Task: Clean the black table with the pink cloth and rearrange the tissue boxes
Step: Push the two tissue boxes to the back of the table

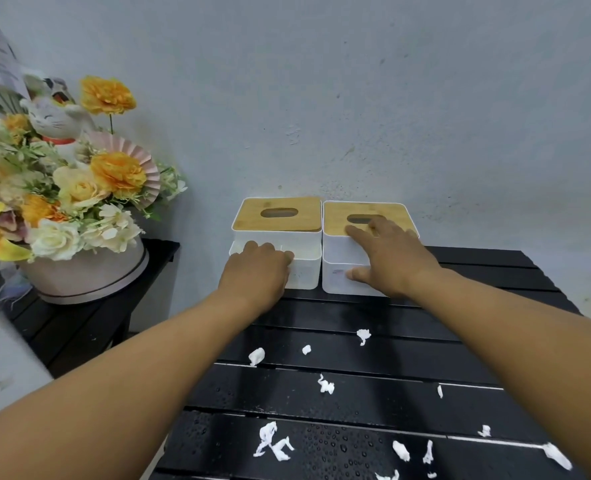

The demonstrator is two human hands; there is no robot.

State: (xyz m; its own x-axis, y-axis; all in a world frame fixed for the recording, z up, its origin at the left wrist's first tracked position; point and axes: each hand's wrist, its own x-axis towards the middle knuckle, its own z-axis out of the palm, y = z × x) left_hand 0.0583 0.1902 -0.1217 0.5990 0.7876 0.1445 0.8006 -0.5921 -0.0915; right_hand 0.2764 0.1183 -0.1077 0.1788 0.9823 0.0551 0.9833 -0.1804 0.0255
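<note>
Two white tissue boxes with wooden slotted lids stand side by side, touching, at the 12 o'clock edge of the black table (356,362), against the grey wall (356,98). The left hand (256,268) lies on the front of the left tissue box (276,223), knuckles up and fingers bent, their tips against the white wall where its upper part meets the lower. Whether they have hold of it cannot be told. The right hand (387,258) clasps the near top edge of the right tissue box (339,258). Its fingers are spread over the lid at the hand's 11 o'clock, reaching the slot, and its thumb presses the front face below, so the box's upper front corner sits between thumb and fingers. From the table's centre to 6 o'clock, torn white tissue scraps (326,385) and water droplets (335,441) lie scattered on the slats. At 9 o'clock, on a lower black side table (79,323), stands a flower arrangement (79,188) with a cat figurine (53,116).
</note>
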